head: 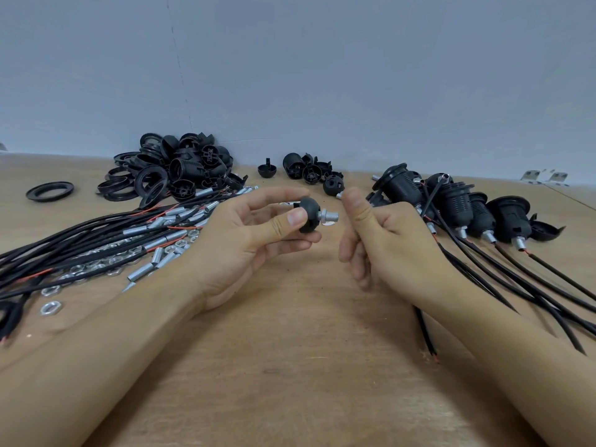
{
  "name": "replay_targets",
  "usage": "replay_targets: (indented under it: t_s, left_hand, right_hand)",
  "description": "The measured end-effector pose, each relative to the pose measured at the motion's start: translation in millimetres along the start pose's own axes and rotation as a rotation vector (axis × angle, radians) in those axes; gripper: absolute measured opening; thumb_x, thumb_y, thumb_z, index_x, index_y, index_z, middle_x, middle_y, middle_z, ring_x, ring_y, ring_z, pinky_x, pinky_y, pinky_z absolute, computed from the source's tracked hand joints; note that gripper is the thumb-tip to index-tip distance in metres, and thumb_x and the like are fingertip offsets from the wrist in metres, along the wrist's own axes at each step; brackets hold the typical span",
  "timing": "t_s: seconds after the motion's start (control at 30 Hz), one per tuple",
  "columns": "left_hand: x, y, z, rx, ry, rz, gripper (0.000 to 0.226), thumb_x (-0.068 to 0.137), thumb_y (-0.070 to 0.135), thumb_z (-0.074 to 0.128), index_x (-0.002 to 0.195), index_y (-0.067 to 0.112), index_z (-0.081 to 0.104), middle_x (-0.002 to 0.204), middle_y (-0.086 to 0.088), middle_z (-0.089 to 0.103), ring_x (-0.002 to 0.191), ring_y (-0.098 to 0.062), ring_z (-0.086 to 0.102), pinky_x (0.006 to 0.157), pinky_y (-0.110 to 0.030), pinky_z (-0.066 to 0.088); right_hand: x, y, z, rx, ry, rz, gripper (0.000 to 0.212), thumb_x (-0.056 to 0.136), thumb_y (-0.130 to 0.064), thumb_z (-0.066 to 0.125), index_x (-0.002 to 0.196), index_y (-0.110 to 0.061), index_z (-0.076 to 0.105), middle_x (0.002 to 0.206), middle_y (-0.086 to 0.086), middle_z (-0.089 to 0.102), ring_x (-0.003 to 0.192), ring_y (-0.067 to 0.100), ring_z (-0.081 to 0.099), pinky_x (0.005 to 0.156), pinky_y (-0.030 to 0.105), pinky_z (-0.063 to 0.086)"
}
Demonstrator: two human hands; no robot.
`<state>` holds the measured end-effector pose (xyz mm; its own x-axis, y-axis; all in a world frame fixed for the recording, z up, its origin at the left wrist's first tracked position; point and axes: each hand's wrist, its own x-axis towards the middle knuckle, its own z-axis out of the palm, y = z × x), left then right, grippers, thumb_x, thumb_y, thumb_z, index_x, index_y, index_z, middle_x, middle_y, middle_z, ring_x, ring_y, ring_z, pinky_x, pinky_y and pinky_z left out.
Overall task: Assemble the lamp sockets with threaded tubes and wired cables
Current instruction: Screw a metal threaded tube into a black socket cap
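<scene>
My left hand [254, 233] pinches a black socket cap [309, 215] between thumb and fingers, just above the table's middle. A short silver threaded tube [329, 216] sticks out of the cap toward the right, with a blurred silver nut on it. My right hand [380, 240] hovers just right of the tube's end, thumb up and fingers curled inward. It does not touch the tube. A black cable end with a red wire [430, 348] comes out from under my right wrist; whether the hand holds it is hidden.
Black wired cables with silver tubes [96, 240] and loose nuts [51, 307] lie at the left. A heap of black socket parts and rings [174, 169] sits behind them, loose caps [309, 172] at centre back. Assembled sockets with cables [458, 204] lie at the right.
</scene>
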<state>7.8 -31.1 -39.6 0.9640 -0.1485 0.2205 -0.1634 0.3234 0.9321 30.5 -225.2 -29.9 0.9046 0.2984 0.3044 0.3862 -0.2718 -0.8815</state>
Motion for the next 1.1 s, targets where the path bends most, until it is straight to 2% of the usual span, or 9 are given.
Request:
replay_targets:
  t_s: [0.13,0.27,0.4,0.53,0.63,0.7,0.83,1.0,1.1]
  left_hand:
    - [-0.3,-0.3,0.4,-0.002,-0.004,0.0,0.026,0.077,0.011,0.074,0.104,0.013,0.075,0.102,-0.015,0.073,0.088,-0.034,0.073,0.078,-0.032,0.058]
    - [-0.9,-0.5,1.6,-0.001,-0.008,-0.005,0.023,0.077,0.012,0.073,0.1,0.015,0.077,0.1,-0.014,0.074,0.087,-0.035,0.073,0.077,-0.032,0.058]
    - [0.0,0.0,0.7,-0.006,-0.004,-0.002,0.024,0.079,0.011,0.071,0.102,0.013,0.075,0.102,-0.015,0.073,0.088,-0.032,0.073,0.077,-0.031,0.058]
    - [-0.1,0.9,0.3,-0.006,0.007,0.0,0.024,0.079,0.012,0.071,0.102,0.013,0.076,0.102,-0.015,0.073,0.087,-0.033,0.073,0.077,-0.031,0.058]
    - [-0.6,1.0,0.6,0.005,0.004,-0.009,0.028,0.076,0.014,0.076,0.104,0.011,0.074,0.103,-0.017,0.073,0.087,-0.034,0.073,0.077,-0.031,0.058]
    - [-1.3,0.8,2.0,0.012,-0.004,-0.016,0.035,0.07,0.018,0.078,0.104,0.011,0.073,0.103,-0.017,0.073,0.086,-0.034,0.073,0.077,-0.031,0.058]
    - [-0.9,0.3,2.6,0.012,0.002,-0.012,0.024,0.076,0.015,0.075,0.1,0.014,0.076,0.101,-0.016,0.073,0.086,-0.034,0.073,0.076,-0.031,0.058]
    - [-1.7,-0.2,3.3,0.016,-0.023,-0.002,0.029,0.074,0.018,0.076,0.102,0.015,0.076,0.099,-0.016,0.073,0.086,-0.031,0.072,0.078,-0.032,0.058]
    - [-1.6,0.6,2.9,0.012,-0.017,0.001,0.031,0.071,0.021,0.077,0.101,0.016,0.077,0.101,-0.015,0.073,0.086,-0.033,0.073,0.077,-0.032,0.058]
  right_hand:
    - [1.6,1.0,-0.3,-0.014,-0.014,-0.105,0.031,0.089,-0.046,0.062,0.083,-0.016,0.061,0.06,0.006,0.064,0.045,0.019,0.06,0.04,0.017,0.038]
    - [1.1,0.5,0.1,0.028,-0.012,-0.011,0.063,0.086,-0.067,0.044,0.068,-0.01,0.062,0.049,0.009,0.06,0.039,0.021,0.057,0.038,0.02,0.038]
    - [-0.4,1.5,1.0,-0.051,-0.058,-0.096,0.04,0.084,-0.055,0.061,0.075,-0.016,0.06,0.054,0.008,0.062,0.044,0.018,0.057,0.044,0.024,0.044]
    - [0.4,2.8,1.4,-0.023,-0.049,-0.017,0.063,0.085,-0.069,0.043,0.067,-0.013,0.064,0.05,0.007,0.062,0.043,0.015,0.056,0.046,0.022,0.044]
    - [1.7,-0.4,-0.7,0.01,-0.041,-0.109,0.026,0.089,-0.041,0.066,0.087,-0.016,0.061,0.06,0.001,0.062,0.049,0.014,0.058,0.046,0.021,0.045]
    - [2.3,1.4,-1.9,0.005,-0.036,-0.136,0.014,0.093,-0.023,0.066,0.084,-0.012,0.062,0.057,0.004,0.061,0.047,0.015,0.055,0.046,0.023,0.045]
    - [2.8,1.3,-4.3,0.029,0.033,-0.076,0.05,0.099,-0.045,0.048,0.068,-0.008,0.06,0.045,0.008,0.055,0.041,0.016,0.049,0.047,0.026,0.042]
    - [0.1,1.6,0.5,-0.034,-0.074,-0.12,0.024,0.087,-0.043,0.066,0.077,-0.022,0.061,0.059,0.001,0.063,0.049,0.014,0.057,0.046,0.022,0.044]
    - [-0.9,2.5,2.2,-0.028,-0.07,-0.079,0.05,0.091,-0.054,0.05,0.063,-0.015,0.063,0.05,0.005,0.062,0.043,0.012,0.055,0.044,0.018,0.043]
